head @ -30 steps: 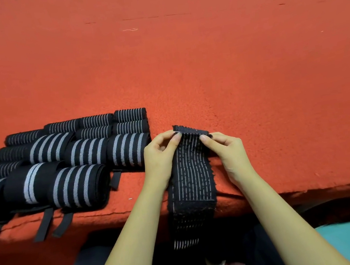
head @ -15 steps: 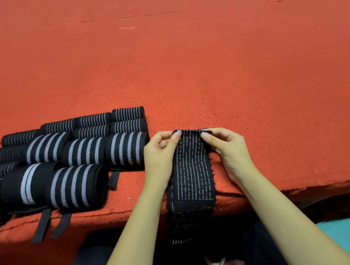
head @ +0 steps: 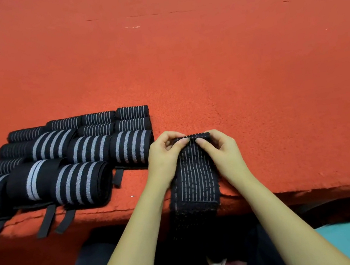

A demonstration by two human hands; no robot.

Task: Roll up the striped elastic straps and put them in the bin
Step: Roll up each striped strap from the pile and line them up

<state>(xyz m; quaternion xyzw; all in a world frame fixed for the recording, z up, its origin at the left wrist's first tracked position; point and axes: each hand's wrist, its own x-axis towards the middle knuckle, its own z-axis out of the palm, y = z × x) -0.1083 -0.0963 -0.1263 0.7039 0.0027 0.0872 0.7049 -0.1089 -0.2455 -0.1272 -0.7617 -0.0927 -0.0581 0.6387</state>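
Pinching the strap (head: 194, 174) end, left hand (head: 164, 156) and right hand (head: 224, 152) held the first turn tight. Slack overhung the worktop (head: 204, 60).

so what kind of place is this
Probably a packing or finishing bench in a workshop: a long worktable covered in red felt-like cloth, rows of rolled striped straps on it, and the left hand and right hand rolling another strap at its edge.

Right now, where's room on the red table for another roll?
Free: red felt tabletop right of the right hand, and the wide stretch beyond the rolled black grey-striped straps. Crowded: near left edge, packed with those rolls.
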